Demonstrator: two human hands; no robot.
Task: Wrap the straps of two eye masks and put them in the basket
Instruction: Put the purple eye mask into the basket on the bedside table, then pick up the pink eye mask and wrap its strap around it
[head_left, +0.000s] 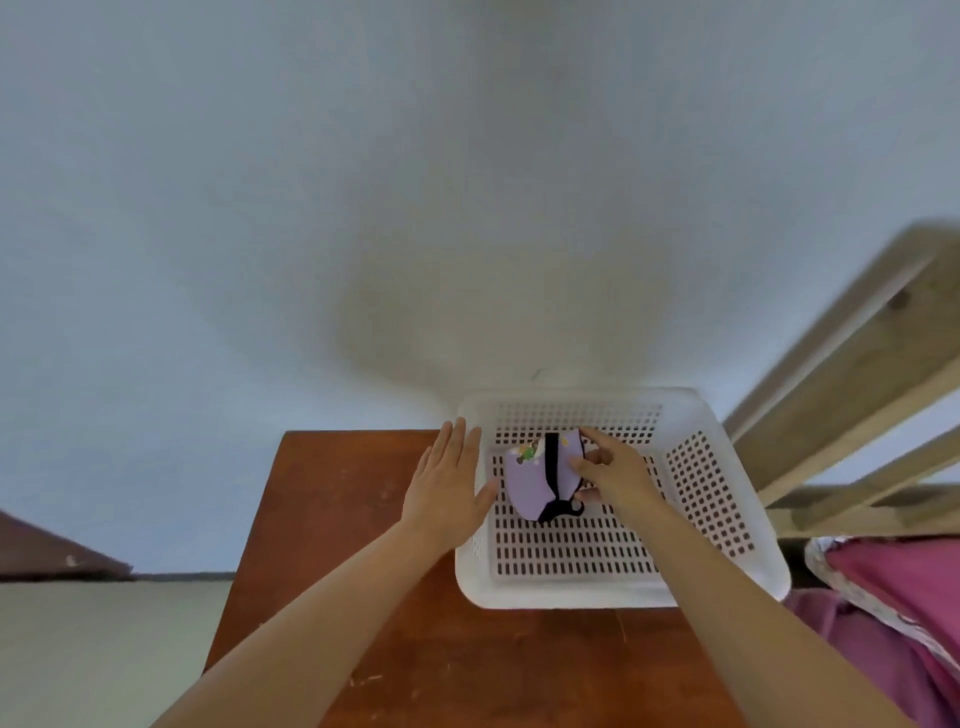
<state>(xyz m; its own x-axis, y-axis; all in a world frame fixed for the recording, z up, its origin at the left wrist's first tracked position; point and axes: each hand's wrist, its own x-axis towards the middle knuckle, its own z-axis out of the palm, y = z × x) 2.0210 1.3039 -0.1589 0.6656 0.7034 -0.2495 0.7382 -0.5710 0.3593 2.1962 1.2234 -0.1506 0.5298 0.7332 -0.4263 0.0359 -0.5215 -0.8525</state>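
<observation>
Right hand (615, 470) pinches a folded lilac mask (530, 483), black strap (551, 465) wrapped round it, low over the basket (727, 566) floor; can't tell if it touches down. Left hand (447, 486) flat, fingers spread, holding nothing, at the basket's left wall. No second mask visible in basket or on table, so likely one still to do. Basket sits on a brown wooden table (363, 545) against a plain pale wall (311, 208); wooden frame (857, 364) right, pink fabric (898, 587) below it.

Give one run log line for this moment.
right hand: holds purple eye mask, strap wrapped, over white basket | left hand: open at rim
</observation>
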